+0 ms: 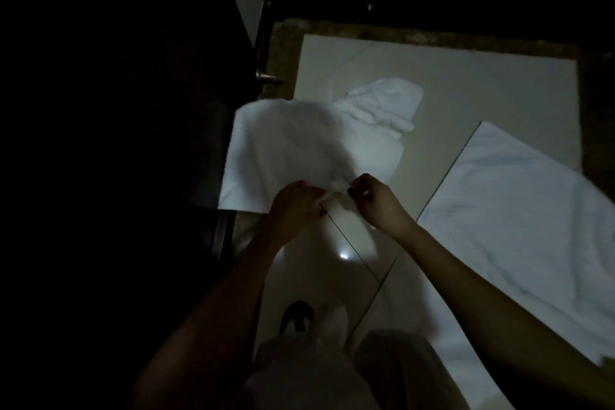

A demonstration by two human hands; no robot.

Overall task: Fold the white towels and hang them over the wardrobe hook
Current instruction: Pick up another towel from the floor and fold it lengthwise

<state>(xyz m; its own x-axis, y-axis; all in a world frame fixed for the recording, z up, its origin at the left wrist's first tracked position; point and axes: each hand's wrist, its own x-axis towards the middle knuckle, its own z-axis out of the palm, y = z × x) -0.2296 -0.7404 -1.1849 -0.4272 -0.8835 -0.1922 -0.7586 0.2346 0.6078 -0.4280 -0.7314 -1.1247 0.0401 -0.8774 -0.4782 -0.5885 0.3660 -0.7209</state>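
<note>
I hold a white towel (293,146) in the air in front of me; it hangs spread out to the left above the floor. My left hand (293,210) and my right hand (379,206) pinch its near edge close together. A second white towel (386,103) lies crumpled on the pale tiled floor (482,90) beyond the held one. The dark wardrobe (133,110) stands at the left; no hook shows in the dim light.
A white sheet on a bed (519,210) fills the right side. A metal door handle (266,76) sticks out at the wardrobe's edge. My feet (312,319) stand on the tiles below. The far wall and left side are very dark.
</note>
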